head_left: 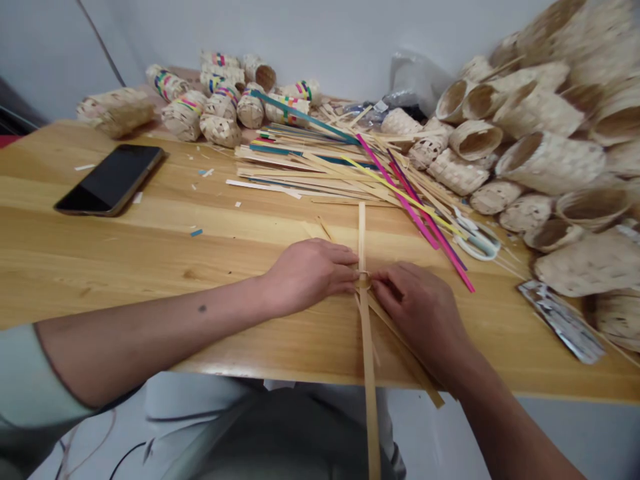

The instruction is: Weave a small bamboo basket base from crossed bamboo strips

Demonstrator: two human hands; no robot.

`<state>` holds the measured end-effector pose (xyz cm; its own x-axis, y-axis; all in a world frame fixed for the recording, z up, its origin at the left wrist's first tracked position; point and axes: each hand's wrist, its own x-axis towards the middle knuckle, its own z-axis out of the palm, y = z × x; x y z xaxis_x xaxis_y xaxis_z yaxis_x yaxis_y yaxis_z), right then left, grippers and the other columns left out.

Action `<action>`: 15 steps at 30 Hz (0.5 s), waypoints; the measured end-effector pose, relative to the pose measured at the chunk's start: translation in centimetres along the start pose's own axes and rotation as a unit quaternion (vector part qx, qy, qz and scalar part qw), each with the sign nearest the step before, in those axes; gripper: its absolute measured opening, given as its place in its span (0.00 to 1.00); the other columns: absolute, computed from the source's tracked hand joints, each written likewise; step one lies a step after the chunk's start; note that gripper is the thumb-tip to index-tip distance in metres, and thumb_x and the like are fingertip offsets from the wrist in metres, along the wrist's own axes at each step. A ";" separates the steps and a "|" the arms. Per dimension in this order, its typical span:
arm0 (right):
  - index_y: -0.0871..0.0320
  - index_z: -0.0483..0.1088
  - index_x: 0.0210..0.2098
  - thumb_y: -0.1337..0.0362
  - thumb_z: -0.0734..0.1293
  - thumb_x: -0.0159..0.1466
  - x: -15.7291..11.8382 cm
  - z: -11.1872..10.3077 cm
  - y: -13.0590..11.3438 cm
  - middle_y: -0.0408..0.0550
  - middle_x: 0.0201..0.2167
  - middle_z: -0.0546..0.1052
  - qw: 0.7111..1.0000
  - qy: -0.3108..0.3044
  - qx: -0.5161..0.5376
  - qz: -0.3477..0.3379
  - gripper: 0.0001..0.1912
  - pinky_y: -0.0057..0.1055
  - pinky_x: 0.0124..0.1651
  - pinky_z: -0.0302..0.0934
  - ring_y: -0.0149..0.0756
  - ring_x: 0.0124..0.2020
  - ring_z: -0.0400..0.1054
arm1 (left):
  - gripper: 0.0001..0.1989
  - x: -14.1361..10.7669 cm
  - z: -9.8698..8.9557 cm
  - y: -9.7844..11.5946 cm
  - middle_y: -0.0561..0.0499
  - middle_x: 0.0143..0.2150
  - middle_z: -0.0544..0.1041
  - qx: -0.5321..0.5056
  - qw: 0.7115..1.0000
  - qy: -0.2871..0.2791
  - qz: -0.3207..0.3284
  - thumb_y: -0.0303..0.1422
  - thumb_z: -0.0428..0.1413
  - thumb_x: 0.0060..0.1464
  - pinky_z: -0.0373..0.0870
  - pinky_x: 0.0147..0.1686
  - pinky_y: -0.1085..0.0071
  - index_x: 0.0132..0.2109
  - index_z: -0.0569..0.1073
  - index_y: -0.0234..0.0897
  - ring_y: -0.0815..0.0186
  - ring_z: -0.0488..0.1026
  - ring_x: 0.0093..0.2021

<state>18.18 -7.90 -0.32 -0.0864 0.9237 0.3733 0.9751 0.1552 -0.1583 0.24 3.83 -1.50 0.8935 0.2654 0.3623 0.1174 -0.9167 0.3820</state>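
Dark clothing (280,433) is filling the space nearest the camera, below the edge of a wooden table (225,353). A pale strip (369,360) is overhanging that edge, lying between the two hands, its long axis running almost straight away from the body and its far end pointing toward the back wall (310,33). The left hand (313,277) is reaching in, fingers straight and together, tips touching the strip; whether they are gripping, I cannot tell. The right hand (420,300) is curling in opposite, thumb and fingertips pinching at a small loop (364,285) around the strip. Neither hand is clearly nearer. Beyond, a phone (110,180) is lying at left, a pile of strips (295,160) is spreading mid-table, and woven baskets (550,163) are crowding the right.
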 end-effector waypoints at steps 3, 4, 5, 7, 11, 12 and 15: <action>0.58 0.72 0.30 0.66 0.62 0.65 -0.1 -0.2 0.1 0.47 0.27 0.75 1.000 -0.014 0.012 0.018 0.10 0.31 0.32 0.56 0.35 0.30 0.68 | 0.14 0.0 0.1 0.1 0.48 0.43 0.79 0.054 0.998 0.004 0.013 0.41 0.51 0.63 0.69 0.47 0.69 0.41 0.78 0.40 0.64 0.75 0.47; 0.57 0.73 0.30 0.67 0.62 0.65 -0.1 -0.3 0.1 0.47 0.28 0.76 0.999 -0.021 0.023 0.028 0.09 0.31 0.33 0.57 0.35 0.31 0.68 | 0.14 -0.1 0.1 0.1 0.48 0.43 0.79 0.066 0.998 0.001 0.017 0.41 0.51 0.63 0.69 0.47 0.69 0.41 0.78 0.40 0.64 0.75 0.46; 0.57 0.73 0.31 0.66 0.62 0.65 -0.2 -0.4 0.1 0.47 0.28 0.76 0.998 -0.027 0.035 0.036 0.09 0.31 0.33 0.57 0.35 0.31 0.69 | 0.14 0.0 0.1 0.2 0.48 0.43 0.79 0.075 0.997 -0.003 0.019 0.41 0.50 0.63 0.68 0.46 0.69 0.42 0.78 0.40 0.64 0.75 0.46; 0.57 0.73 0.33 0.66 0.63 0.66 -0.3 -0.5 0.1 0.47 0.30 0.77 0.996 -0.037 0.062 0.045 0.08 0.31 0.35 0.59 0.35 0.33 0.69 | 0.15 0.1 -0.1 0.3 0.47 0.44 0.78 0.087 0.996 -0.016 0.016 0.43 0.50 0.63 0.68 0.46 0.69 0.46 0.76 0.39 0.63 0.75 0.46; 0.57 0.74 0.36 0.66 0.61 0.67 -0.7 -0.7 0.2 0.48 0.33 0.77 0.993 -0.057 0.094 0.034 0.09 0.33 0.40 0.61 0.37 0.37 0.69 | 0.20 1.2 -1.1 0.3 0.46 0.46 0.77 0.109 0.991 -0.082 0.015 0.41 0.56 0.59 0.67 0.44 0.68 0.57 0.70 0.39 0.60 0.74 0.47; 0.57 0.74 0.36 0.66 0.61 0.67 -0.8 -0.7 0.3 0.48 0.33 0.76 0.993 -0.060 0.096 0.029 0.09 0.34 0.40 0.61 0.37 0.37 0.69 | 0.21 1.6 -1.4 0.2 0.45 0.46 0.77 0.113 0.988 -0.104 0.023 0.39 0.57 0.58 0.67 0.44 0.68 0.57 0.70 0.40 0.60 0.73 0.47; 0.58 0.73 0.36 0.67 0.61 0.67 -1.0 -0.7 0.4 0.49 0.34 0.76 0.993 -0.057 0.097 0.017 0.09 0.34 0.40 0.62 0.37 0.37 0.69 | 0.13 2.8 -2.3 -0.4 0.47 0.46 0.76 0.089 0.982 -0.151 0.063 0.34 0.57 0.58 0.66 0.41 0.70 0.50 0.76 0.41 0.62 0.73 0.45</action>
<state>18.79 -9.04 -0.14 -0.0881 0.9616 0.2601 0.9208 0.1782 -0.3470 1.74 5.60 1.37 0.9906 0.0693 0.1179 0.0464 -0.9814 0.1865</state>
